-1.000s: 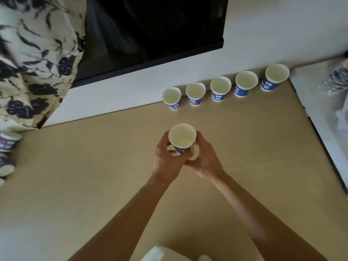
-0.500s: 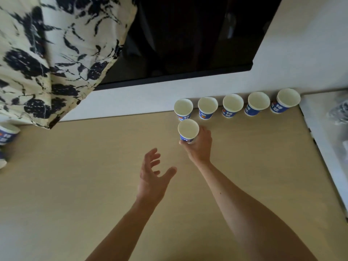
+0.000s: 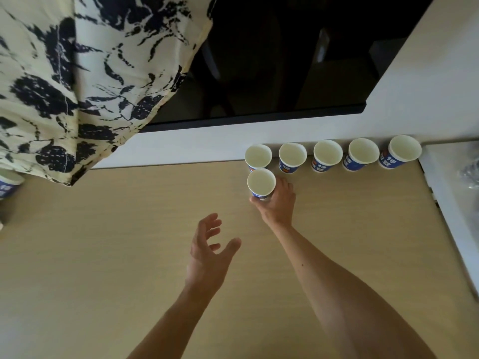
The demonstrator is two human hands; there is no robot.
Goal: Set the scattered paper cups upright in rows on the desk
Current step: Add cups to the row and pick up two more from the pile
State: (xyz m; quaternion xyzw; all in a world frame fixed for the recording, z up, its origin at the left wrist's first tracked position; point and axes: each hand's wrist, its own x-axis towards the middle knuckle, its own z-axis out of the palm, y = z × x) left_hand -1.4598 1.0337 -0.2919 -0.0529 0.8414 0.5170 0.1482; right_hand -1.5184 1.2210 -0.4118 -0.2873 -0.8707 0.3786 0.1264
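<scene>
Reaching in from the near edge of the pale wood-grain desk (image 3: pixel 103 255), two bare forearms cross the bare middle of the top. Nearest is the left hand (image 3: pixel 207 257), raised with its fingers spread apart and gripping nothing. Farther on, the right hand (image 3: pixel 278 203) is wrapped around the lower wall of an upright blue-and-white paper cup (image 3: pixel 261 185), fingers closed on it; whether its base touches the desk I cannot tell. This held cup sits just in front of the leftmost cup of the back row, their rims almost touching. Beyond it, along the far edge against the white wall (image 3: pixel 207 143), stands a row of five upright blue-and-white paper cups (image 3: pixel 327 154), mouths open upward, running toward the far right corner. At the left edge another blue-and-white paper cup (image 3: pixel 7 183) is partly cut off, half under a cream curtain with a dark blue leaf print (image 3: pixel 77 73). Above the wall is a dark window opening (image 3: pixel 272 60). Beside the right edge lies a white surface (image 3: pixel 445 190)
</scene>
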